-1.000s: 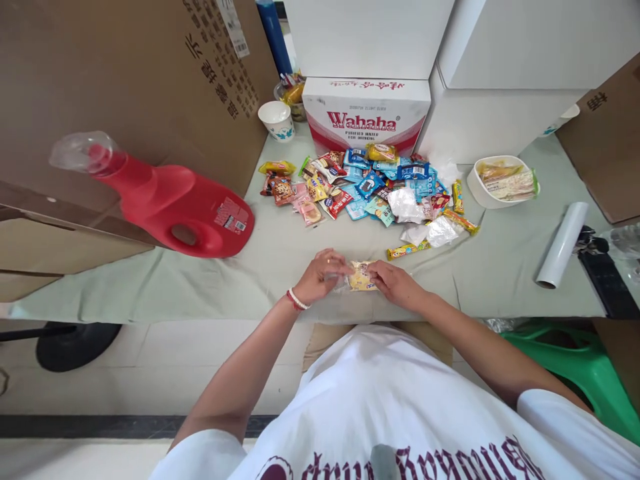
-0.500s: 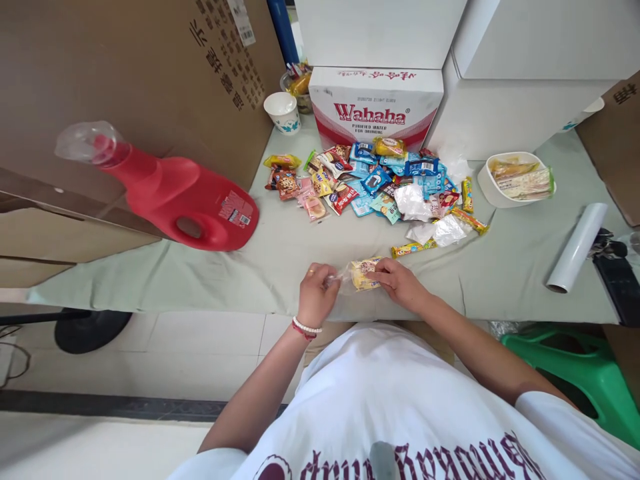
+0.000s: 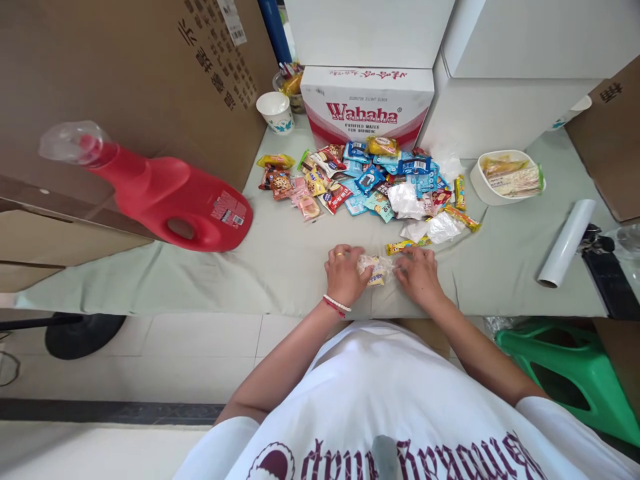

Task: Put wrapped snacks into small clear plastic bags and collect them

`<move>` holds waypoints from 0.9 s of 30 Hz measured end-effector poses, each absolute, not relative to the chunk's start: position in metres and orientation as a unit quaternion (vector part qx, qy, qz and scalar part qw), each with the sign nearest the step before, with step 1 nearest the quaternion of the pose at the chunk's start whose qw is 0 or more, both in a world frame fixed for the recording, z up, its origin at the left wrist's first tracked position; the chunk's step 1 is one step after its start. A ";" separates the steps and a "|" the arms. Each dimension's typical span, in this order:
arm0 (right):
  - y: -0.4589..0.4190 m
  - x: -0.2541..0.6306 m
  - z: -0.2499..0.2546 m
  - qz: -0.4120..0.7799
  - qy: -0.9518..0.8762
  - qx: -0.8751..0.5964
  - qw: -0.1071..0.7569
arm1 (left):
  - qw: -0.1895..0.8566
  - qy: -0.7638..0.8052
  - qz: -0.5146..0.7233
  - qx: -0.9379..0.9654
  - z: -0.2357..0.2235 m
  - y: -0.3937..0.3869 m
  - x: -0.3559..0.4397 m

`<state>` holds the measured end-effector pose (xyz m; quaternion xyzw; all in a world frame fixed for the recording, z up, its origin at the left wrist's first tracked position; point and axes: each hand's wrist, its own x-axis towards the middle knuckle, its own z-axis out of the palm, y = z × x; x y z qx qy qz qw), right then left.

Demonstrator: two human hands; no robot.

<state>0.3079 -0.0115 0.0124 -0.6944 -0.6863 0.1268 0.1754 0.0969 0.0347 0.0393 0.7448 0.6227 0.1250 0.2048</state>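
"Fingers first, quick: what are yours doing?"

"Right hand (image 3: 419, 272): thumb and fingertips are coming together on the clear wrap (image 3: 391, 275), pinching its right end. Left hand (image 3: 345, 275): thumb is pressing on the packet (image 3: 379, 269), other fingers are curling round its left end, tips partly hiding from view."

"What's changing?"

"Roles are swapping. Half a second ago my left was gripping the wrap's left end and my right was holding the packet; now the left is steadying and the right is pinching."

"Where's the packet sitting?"

"It's lying between both hands, near the front edge of the table (image 3: 280, 273). The yellow stick (image 3: 397, 248) is lying just beyond it, partly hiding behind my right fingers; touching or not, can't tell. The pile (image 3: 370, 180) is sitting farther back, apart from my hands."

"Meaning what for the work?"

"Looks like the handling is shifting from the wrap's left end to its right, the packet apparently staying inside. Opening or closing, I'm not able to tell; the film is too small to read."

"Anything else moving?"

"Not that I'm seeing. Pile, box (image 3: 365, 100) and bottle (image 3: 200, 200) are staying put; only the view is drifting slightly."
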 end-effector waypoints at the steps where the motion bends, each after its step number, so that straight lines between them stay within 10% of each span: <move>1: -0.009 0.311 0.016 0.139 -0.686 -0.692 0.177 | 0.204 0.631 0.117 0.739 0.039 0.035 0.098; 10: -0.004 0.257 0.043 0.230 -0.759 -0.538 0.287 | 0.334 0.629 0.107 0.694 0.026 0.040 0.096; 17: -0.030 0.250 0.030 0.209 -0.770 -0.528 0.290 | 0.731 0.518 0.246 0.370 0.038 0.035 0.081; 27: 0.030 0.424 0.047 0.106 -0.495 -0.740 0.443 | 0.699 0.489 0.308 0.421 0.067 0.022 0.079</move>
